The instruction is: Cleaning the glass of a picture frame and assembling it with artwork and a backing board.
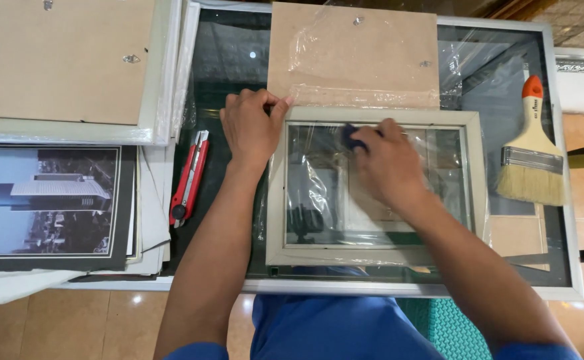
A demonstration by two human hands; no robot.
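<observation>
A pale grey picture frame lies flat on a glass-topped table, its glass pane reflecting the room. My left hand grips the frame's top left corner, fingers curled over the edge. My right hand presses a small dark blue cloth onto the glass near the frame's top middle. A brown backing board with crinkled clear plastic wrap lies just beyond the frame.
A red utility knife lies left of the frame. A wide paintbrush with an orange-tipped handle rests on the right. Stacked frames and a black-and-white city print fill the left. The table's metal edge runs near me.
</observation>
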